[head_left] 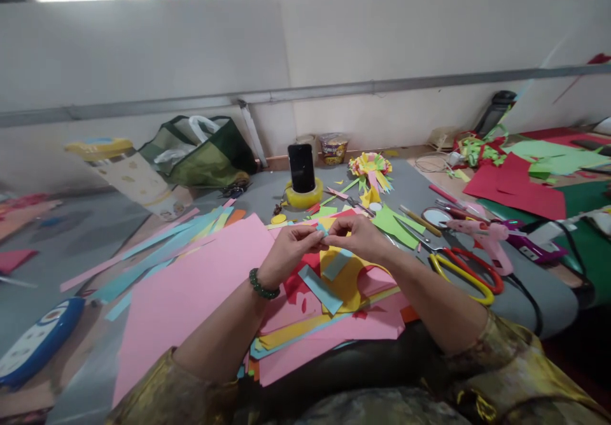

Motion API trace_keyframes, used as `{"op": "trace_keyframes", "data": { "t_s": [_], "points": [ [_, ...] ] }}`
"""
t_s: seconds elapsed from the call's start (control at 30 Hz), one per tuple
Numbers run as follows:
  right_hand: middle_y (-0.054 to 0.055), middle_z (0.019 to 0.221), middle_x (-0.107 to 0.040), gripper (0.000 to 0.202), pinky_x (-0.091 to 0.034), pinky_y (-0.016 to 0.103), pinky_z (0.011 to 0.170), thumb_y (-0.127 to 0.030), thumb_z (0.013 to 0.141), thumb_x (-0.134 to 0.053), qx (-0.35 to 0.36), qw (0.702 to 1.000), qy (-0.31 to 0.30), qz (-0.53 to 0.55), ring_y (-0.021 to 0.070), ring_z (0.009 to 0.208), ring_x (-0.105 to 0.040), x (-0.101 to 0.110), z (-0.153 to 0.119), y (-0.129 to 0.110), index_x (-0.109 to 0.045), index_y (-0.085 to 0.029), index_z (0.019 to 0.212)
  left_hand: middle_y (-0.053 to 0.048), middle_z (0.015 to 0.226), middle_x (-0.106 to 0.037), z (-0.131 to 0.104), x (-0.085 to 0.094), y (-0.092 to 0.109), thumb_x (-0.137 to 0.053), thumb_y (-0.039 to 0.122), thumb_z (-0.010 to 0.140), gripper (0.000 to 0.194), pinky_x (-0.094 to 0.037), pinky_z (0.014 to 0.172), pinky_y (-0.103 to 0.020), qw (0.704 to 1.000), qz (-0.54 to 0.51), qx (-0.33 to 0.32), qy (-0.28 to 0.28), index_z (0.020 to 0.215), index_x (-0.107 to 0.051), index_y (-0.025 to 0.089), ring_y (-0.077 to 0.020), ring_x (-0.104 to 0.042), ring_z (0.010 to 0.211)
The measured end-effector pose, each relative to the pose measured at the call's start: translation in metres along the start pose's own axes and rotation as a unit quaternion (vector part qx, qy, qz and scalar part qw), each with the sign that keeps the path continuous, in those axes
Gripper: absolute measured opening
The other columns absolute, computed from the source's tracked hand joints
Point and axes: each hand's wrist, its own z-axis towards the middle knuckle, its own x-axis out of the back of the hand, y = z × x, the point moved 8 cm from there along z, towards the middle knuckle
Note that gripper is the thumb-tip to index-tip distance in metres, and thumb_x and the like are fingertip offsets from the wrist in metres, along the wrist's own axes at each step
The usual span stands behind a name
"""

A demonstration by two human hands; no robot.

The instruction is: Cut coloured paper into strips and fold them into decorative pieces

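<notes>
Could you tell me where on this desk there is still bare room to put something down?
Bare grey desk shows at the left, between the paper strips and the wall. A smaller patch lies between the phone and the green bag. Around both hands paper sheets pile up; scissors and the glue gun crowd the right.

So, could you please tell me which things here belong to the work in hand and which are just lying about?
In use: small light-blue paper strip, left hand, right hand.
Lying about: black smartphone, pink glue gun, yellow-and-red-handled scissors, large pink paper sheet.
</notes>
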Motion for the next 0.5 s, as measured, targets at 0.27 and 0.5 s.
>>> {"op": "trace_keyframes", "data": {
  "t_s": [0.27,0.5],
  "points": [
    [-0.004,0.063,-0.057,0.025,-0.044,0.025,0.052,-0.035,0.063,-0.072,0.001,0.996,0.036,0.088,0.0105,0.057,-0.053,0.003,-0.003,-0.005,-0.052,-0.02,0.069,-0.003,0.064,-0.066,-0.001,0.006,0.006,-0.079,0.054,0.058,0.037,-0.051,0.065,-0.025,0.999,-0.008,-0.014,0.043,0.06,-0.071,0.017,-0.0151,-0.06,0.066],
    [-0.001,0.066,-0.065,0.006,-0.048,0.024,0.056,-0.025,0.073,-0.064,0.1,0.992,0.07,0.03,0.0108,0.059,-0.058,0.008,-0.008,-0.02,-0.062,-0.019,0.07,-0.002,0.065,-0.067,0.0,0.006,0.002,-0.083,0.05,0.054,0.037,-0.053,0.068,-0.025,0.997,-0.061,-0.002,0.05,0.066,-0.074,0.016,-0.0128,-0.06,0.064]
  ]
}}
